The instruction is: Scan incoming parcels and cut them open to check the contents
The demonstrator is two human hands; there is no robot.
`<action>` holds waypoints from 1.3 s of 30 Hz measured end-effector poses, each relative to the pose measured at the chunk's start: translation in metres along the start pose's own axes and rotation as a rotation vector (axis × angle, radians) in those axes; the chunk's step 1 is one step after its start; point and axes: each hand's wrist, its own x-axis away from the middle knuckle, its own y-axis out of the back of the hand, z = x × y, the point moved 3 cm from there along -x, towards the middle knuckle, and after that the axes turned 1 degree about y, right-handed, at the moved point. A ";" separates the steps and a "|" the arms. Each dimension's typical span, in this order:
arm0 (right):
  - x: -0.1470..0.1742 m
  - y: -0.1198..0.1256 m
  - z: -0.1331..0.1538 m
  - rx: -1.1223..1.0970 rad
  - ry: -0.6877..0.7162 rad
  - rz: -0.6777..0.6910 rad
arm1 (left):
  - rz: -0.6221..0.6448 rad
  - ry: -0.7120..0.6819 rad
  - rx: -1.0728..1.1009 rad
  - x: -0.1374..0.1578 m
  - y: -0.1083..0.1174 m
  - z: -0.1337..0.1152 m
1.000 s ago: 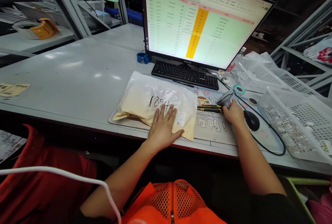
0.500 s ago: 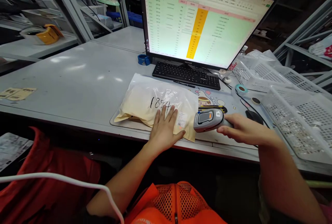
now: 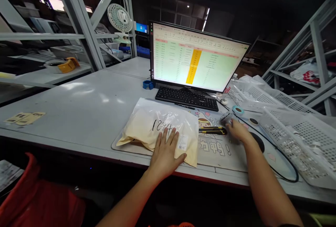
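My left hand (image 3: 165,154) lies flat with fingers spread on a plump white-and-cream plastic mailer bag (image 3: 141,120). The handwritten number 1894 and a small printed label show on the bag. Over at the right of the desk mat, my right hand (image 3: 238,131) is closed round a grey barcode scanner (image 3: 227,117); its handle is mostly hidden by the hand. Two box cutters (image 3: 212,130) with black and yellow bodies lie on the desk mat (image 3: 210,153), between the bag and the scanner. A dark mouse (image 3: 258,143) is partly hidden behind my right wrist.
Behind the bag stand a black keyboard (image 3: 186,98) and a monitor (image 3: 194,59) showing a spreadsheet. White perforated baskets (image 3: 294,143) line the right side. A blue tape roll (image 3: 148,84) and a cream paper piece (image 3: 25,118) lie leftward. A black cable loops at the right.
My right hand has carried the scanner away from the bag, to the far right part of the mat. My left hand stays on the bag. The view has tilted upward.
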 end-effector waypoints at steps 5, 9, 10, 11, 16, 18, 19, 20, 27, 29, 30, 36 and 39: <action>-0.009 0.003 -0.003 0.013 -0.079 -0.018 | 0.013 0.004 -0.038 -0.001 -0.001 -0.001; -0.029 0.031 0.038 -0.084 -0.067 -0.187 | -0.001 -0.008 -0.059 -0.001 -0.003 -0.001; -0.036 0.032 0.057 -0.124 0.003 -0.196 | -0.006 -0.006 -0.066 -0.001 -0.003 -0.001; -0.042 0.027 0.077 -0.160 0.105 -0.170 | -0.011 -0.003 -0.073 -0.001 -0.003 0.000; -0.061 -0.034 0.142 -0.189 0.183 -0.112 | 0.018 -0.025 -0.111 -0.002 -0.003 0.001; -0.063 -0.057 0.149 -0.181 0.174 -0.077 | 0.025 -0.028 -0.127 -0.002 -0.004 0.001; -0.064 -0.065 0.149 -0.172 0.173 -0.046 | 0.018 -0.027 -0.135 -0.002 -0.004 0.000; -0.064 -0.071 0.148 -0.162 0.175 -0.016 | 0.008 -0.024 -0.143 -0.002 -0.005 0.000; -0.067 -0.063 0.142 -0.178 0.184 0.001 | 0.046 0.006 -0.139 -0.003 0.002 -0.004; -0.061 -0.053 0.148 -0.214 0.224 -0.083 | 0.058 0.006 -0.126 -0.003 0.007 -0.005; -0.055 -0.048 0.154 -0.241 0.292 -0.123 | 0.055 0.005 -0.117 -0.002 0.008 -0.005; 0.016 -0.049 0.218 -0.280 0.785 0.056 | -0.140 -0.014 0.029 -0.003 0.003 -0.004; 0.038 -0.052 0.238 -0.244 0.758 0.118 | -0.300 -0.033 0.265 0.008 0.021 0.009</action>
